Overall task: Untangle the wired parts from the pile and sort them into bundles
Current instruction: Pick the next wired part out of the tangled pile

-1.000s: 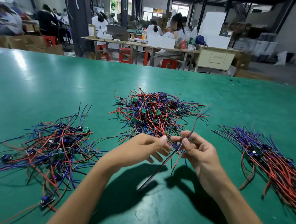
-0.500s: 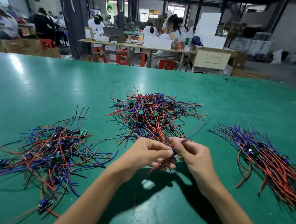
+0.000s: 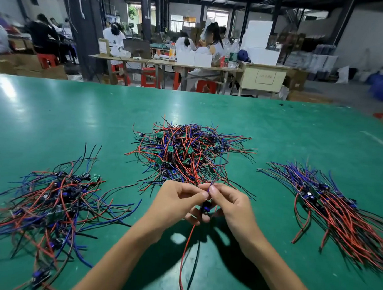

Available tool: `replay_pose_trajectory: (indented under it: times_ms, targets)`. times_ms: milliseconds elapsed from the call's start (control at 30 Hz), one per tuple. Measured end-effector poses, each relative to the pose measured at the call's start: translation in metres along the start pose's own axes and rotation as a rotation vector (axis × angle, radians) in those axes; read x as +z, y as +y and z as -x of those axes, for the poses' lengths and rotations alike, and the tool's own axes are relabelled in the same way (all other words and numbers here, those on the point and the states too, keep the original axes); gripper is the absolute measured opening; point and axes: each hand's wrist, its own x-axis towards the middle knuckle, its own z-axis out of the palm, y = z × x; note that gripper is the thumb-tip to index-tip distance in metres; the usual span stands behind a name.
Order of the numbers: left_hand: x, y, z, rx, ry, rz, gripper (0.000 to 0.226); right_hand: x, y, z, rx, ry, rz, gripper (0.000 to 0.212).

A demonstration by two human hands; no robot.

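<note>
A tangled pile (image 3: 186,153) of red, blue and black wired parts with small green boards lies at the table's centre. Just in front of it, my left hand (image 3: 177,202) and my right hand (image 3: 229,206) meet and pinch one wired part (image 3: 205,208). Its blue wires stick up between my fingertips, while its red and black wires hang down toward the near edge. A loose heap of wired parts (image 3: 46,202) lies on the left. On the right lies a straightened bundle (image 3: 339,214) with its wires running the same way.
The green table (image 3: 277,132) stretches far back. Beyond it, people sit at wooden benches (image 3: 164,62) with red stools, white boxes and cartons around them.
The part's long wires, earlier sticking out toward the pile, now hang down toward me. Both hands have drawn closer together around the part.
</note>
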Motion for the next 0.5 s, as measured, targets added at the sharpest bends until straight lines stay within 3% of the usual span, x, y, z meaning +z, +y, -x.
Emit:
replay_pose_trajectory:
  times_ms: [267, 500]
  targets:
    - [0.004, -0.001, 0.0, 0.05, 0.095, -0.091, 0.012, 0.013, 0.01, 0.005, -0.091, 0.159, 0.171, 0.026]
    - [-0.005, 0.006, 0.002, 0.121, -0.052, -0.232, 0.017, 0.019, 0.0, 0.003, 0.032, 0.219, -0.107, 0.026]
